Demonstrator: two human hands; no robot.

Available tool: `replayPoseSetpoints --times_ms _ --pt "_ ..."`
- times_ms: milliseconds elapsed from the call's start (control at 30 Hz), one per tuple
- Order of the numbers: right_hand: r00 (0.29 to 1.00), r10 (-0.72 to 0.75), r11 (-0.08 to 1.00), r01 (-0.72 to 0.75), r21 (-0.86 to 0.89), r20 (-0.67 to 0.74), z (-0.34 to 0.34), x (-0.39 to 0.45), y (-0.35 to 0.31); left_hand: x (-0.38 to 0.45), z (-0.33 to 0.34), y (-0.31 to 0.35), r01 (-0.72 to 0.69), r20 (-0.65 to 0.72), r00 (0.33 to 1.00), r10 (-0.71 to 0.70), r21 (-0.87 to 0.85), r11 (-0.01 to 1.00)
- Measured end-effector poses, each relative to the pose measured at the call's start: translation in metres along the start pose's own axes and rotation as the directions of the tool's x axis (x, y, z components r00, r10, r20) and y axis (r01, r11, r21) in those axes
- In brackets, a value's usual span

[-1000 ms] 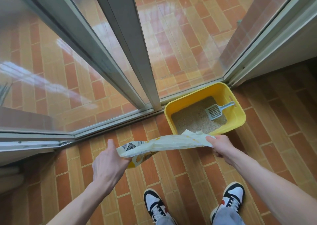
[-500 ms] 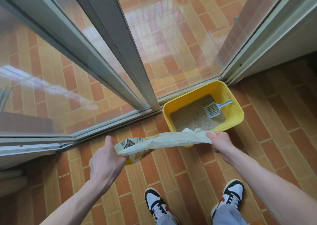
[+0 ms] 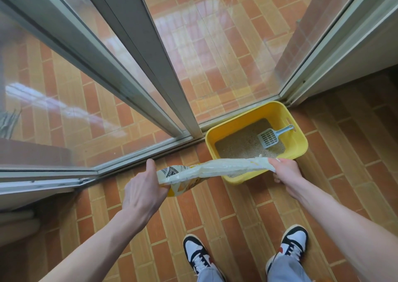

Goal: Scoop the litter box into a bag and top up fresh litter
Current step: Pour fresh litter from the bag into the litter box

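Observation:
A yellow litter box [image 3: 300,137] stands on the tiled floor in the corner by the glass doors, holding sandy litter [image 3: 241,146]. A grey-blue slotted scoop [image 3: 271,136] lies in it, handle toward the right wall. I hold a pale yellow litter bag [image 3: 215,170] stretched sideways above the floor. My left hand [image 3: 143,192] grips its bottom end, my right hand [image 3: 286,174] grips its top end over the box's near rim. The bag's mouth is hidden by my right hand.
Sliding glass doors with metal frames [image 3: 150,66] run along the far side, their track [image 3: 137,154] at floor level. A white wall corner [image 3: 355,51] stands at right. My two feet in black-and-white sneakers [image 3: 198,258] stand on the brick-pattern tiles.
The view has shifted slightly; both hands and the bag sit a little higher and nearer the box. Grip on the bag is unchanged.

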State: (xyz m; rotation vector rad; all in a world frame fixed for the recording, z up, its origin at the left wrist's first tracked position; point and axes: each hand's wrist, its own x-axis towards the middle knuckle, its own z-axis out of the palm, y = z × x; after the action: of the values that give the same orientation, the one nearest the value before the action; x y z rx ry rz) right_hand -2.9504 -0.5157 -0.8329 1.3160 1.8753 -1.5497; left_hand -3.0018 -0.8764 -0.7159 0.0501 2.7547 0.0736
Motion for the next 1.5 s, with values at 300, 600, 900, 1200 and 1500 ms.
replayPoseSetpoints --times_ms 300,600,900,1200,1500 --pt "0.997 -0.058 0.998 0.059 0.002 -0.046 -0.005 0.015 -0.006 0.008 -0.001 -0.004 -0.332 0.259 0.93 0.26 0.29 0.898" --pt "0.997 -0.058 0.995 0.061 0.075 -0.042 0.001 0.02 -0.026 0.005 0.002 -0.016 -0.348 0.315 0.907 0.28 0.185 0.919" --pt "0.999 -0.027 0.984 0.033 0.174 -0.041 -0.01 0.032 -0.031 -0.004 0.007 -0.032 -0.409 0.142 0.892 0.429 -0.148 0.9" --pt "0.998 -0.018 0.979 0.028 0.2 -0.054 -0.012 0.042 -0.026 -0.015 0.018 -0.025 -0.222 0.124 0.954 0.272 -0.317 0.922" --pt "0.998 0.034 0.976 -0.022 0.215 -0.053 -0.019 0.037 -0.023 -0.03 0.033 -0.02 -0.027 0.103 0.987 0.124 -0.654 0.756"
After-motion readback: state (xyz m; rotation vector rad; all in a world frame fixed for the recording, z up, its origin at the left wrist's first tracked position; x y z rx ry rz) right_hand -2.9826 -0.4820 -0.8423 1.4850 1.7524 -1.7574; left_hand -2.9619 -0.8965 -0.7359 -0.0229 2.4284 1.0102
